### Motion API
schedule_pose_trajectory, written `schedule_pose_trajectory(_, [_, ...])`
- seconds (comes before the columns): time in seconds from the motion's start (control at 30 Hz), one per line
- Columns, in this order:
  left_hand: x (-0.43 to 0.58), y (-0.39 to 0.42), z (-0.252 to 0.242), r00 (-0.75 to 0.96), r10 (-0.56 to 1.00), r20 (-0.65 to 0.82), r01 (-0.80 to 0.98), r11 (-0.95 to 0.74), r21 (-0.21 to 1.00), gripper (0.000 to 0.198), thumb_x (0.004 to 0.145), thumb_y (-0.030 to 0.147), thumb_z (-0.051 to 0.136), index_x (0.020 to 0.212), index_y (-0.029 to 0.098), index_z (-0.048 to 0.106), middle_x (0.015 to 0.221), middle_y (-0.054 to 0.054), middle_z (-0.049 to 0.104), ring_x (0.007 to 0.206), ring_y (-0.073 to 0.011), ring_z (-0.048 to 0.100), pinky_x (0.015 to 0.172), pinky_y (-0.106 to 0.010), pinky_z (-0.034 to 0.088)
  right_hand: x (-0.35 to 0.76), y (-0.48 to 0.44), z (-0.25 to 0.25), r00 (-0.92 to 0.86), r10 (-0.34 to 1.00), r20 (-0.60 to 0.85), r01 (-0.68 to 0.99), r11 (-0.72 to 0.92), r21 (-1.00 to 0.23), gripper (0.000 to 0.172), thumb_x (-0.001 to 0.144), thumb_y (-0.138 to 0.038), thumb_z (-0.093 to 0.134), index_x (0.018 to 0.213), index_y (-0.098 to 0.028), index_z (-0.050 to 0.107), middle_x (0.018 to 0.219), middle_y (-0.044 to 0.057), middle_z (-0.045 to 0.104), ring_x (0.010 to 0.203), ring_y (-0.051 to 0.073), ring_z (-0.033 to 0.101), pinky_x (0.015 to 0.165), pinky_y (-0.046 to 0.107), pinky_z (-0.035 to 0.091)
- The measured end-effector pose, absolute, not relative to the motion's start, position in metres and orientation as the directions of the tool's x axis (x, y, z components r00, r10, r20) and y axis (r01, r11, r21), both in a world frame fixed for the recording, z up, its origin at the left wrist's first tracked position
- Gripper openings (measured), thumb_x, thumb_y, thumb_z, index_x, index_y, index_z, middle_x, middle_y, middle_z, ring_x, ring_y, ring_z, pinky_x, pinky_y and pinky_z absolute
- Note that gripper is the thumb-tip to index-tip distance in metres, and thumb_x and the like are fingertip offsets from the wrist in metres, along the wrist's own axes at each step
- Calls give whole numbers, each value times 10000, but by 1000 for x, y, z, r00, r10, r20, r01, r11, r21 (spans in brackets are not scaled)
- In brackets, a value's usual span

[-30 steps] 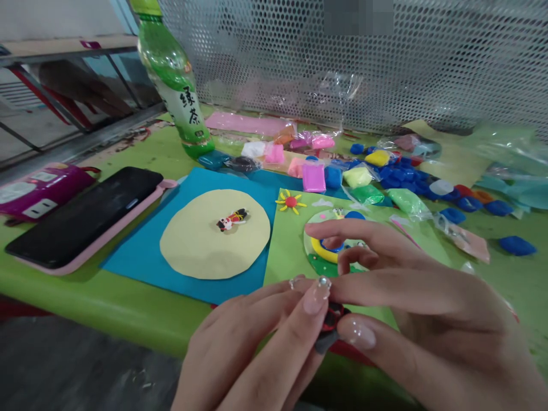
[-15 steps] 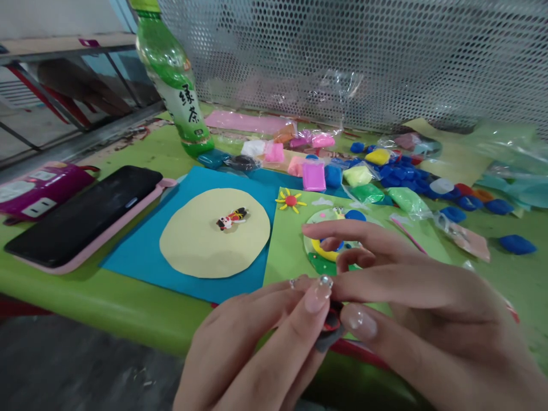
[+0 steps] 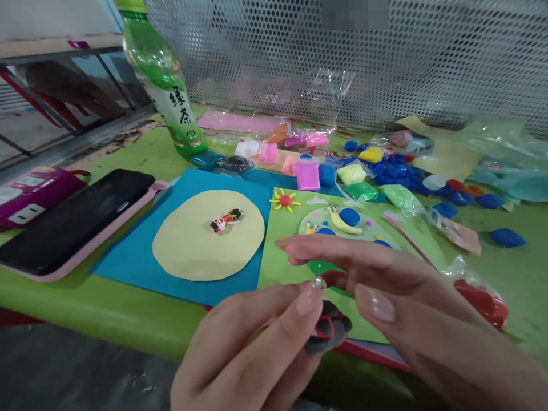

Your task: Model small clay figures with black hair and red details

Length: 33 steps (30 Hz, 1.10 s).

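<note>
My left hand point(image 3: 252, 348) pinches a small dark grey clay piece with a red line on it point(image 3: 327, 333) between its fingertips, low in the middle, above the table's near edge. My right hand point(image 3: 411, 308) hovers just to the right of the piece, its fingers stretched out and apart, the thumb a little off the clay. Behind the hands lies a green paper sheet point(image 3: 282, 257) with a clay sun point(image 3: 284, 200) and a round clay picture point(image 3: 342, 222). To the left, a yellow paper circle point(image 3: 201, 245) on blue paper point(image 3: 128, 257) carries a tiny clay figure point(image 3: 225, 219).
A green tea bottle point(image 3: 165, 85) stands at the back left. A black phone in a pink case point(image 3: 72, 222) and a magenta box point(image 3: 29, 194) lie left. Bagged clay lumps in many colours point(image 3: 385, 171) are scattered at the back right, with a red one point(image 3: 483, 299) near my right hand. Perforated metal mesh point(image 3: 385, 57) closes the back.
My right hand has let go of the clay piece and opened, drawing slightly right. The piece now shows in my left fingertips. The view shifted a little, uncovering the round clay picture.
</note>
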State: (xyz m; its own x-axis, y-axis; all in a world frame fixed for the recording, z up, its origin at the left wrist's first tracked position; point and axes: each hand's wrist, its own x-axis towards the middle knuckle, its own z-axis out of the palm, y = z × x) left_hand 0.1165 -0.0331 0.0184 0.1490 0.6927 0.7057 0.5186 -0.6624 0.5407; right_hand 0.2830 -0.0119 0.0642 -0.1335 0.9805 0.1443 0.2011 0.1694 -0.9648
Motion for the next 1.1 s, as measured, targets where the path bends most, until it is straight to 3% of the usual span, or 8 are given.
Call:
schedule_pose_trajectory(0.1, [128, -32, 20, 23, 743, 669, 442, -608, 659, 440, 798, 375, 732, 1224, 366, 619, 956, -4, 741, 837, -221, 728, 597, -265, 646, 274, -7, 70, -121, 981, 152, 255, 179, -950, 284, 784, -483, 730, 1042, -366, 742, 1042, 27, 741, 1079, 296, 669, 839, 428, 604])
schedule_pose_trajectory(0.27, [139, -29, 24, 34, 745, 666, 433, -612, 662, 424, 800, 410, 720, 1206, 331, 627, 979, -26, 738, 887, -243, 723, 637, -295, 650, 275, -3, 76, -120, 978, 169, 255, 194, -947, 237, 759, -435, 769, 984, -361, 757, 1058, 29, 738, 1121, 302, 649, 858, 443, 600])
schedule_pose_trajectory(0.5, [110, -26, 24, 338, 638, 691, 506, -743, 438, 521, 862, 192, 638, 1363, 236, 502, 1080, -35, 735, 910, -200, 724, 733, -249, 634, 292, -11, 71, -166, 975, 150, 42, 159, -986, 210, 775, -254, 771, 865, -444, 764, 1078, -66, 745, 884, 176, 733, 825, 348, 615])
schedule_pose_trajectory(0.6, [100, -23, 24, 465, 605, 647, 519, -778, 354, 585, 900, 129, 569, 1449, 168, 369, 1201, -43, 689, 1032, -149, 685, 880, -183, 574, 289, -14, 76, -152, 988, -10, 0, -10, -1000, 141, 774, -312, 778, 818, -445, 765, 1104, -75, 734, 1031, 185, 687, 862, 325, 589])
schedule_pose_trajectory(0.77, [96, -18, 25, 546, 599, 586, 493, -795, 353, 401, 933, 146, 537, 1331, 160, 490, 1119, -2, 720, 894, -66, 698, 877, -72, 516, 291, -16, 80, -127, 965, -228, 77, -220, -973, 249, 747, -458, 780, 992, -461, 738, 1228, -47, 666, 1071, 249, 638, 891, 417, 547])
schedule_pose_trajectory(0.87, [103, -20, 26, 503, 637, 584, 406, -771, 491, 408, 914, 204, 597, 1314, 191, 514, 1105, 17, 730, 897, -69, 704, 873, -78, 530, 296, -14, 77, -236, 945, -228, 48, -223, -974, 261, 792, -449, 746, 1047, -488, 705, 1255, -68, 641, 1153, 242, 593, 897, 382, 535])
schedule_pose_trajectory(1.0, [122, -23, 27, 210, 821, 530, 92, -557, 826, 395, 870, 300, 680, 1257, 312, 599, 953, 65, 768, 829, -82, 725, 790, -107, 580, 297, -13, 78, -289, 931, -222, -24, -239, -971, 228, 821, -461, 713, 1049, -463, 711, 1221, -38, 649, 1161, 233, 584, 841, 323, 552])
schedule_pose_trajectory(1.1, [132, -23, 26, 187, 867, 462, -181, -431, 884, 300, 886, 355, 651, 1185, 359, 658, 826, 58, 772, 634, -77, 719, 643, -110, 598, 295, -14, 82, -279, 931, -236, -13, -249, -968, 281, 791, -472, 737, 1066, -417, 718, 1214, 1, 641, 1101, 257, 603, 814, 352, 565])
